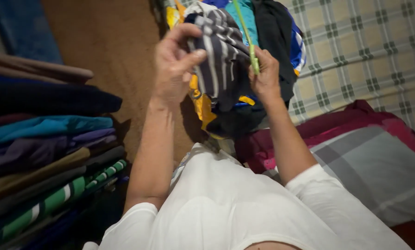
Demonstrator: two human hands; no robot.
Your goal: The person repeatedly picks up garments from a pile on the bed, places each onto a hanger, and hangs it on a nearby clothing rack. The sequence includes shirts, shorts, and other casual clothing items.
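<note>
No packages, labels, signs or screens show in this view; only cloth and clothing fill it.

Striped garment (216,60): soft knit cloth, matt, dark with pale stripes. Green hanger (250,41): smooth plastic, slight sheen. Folded stack (45,153): matt cotton-like cloth. Checked sheet (365,46): woven cloth, matt. Floor (110,41): brown, matt, fine-grained. Pillow (378,166): smooth grey cloth.
</note>
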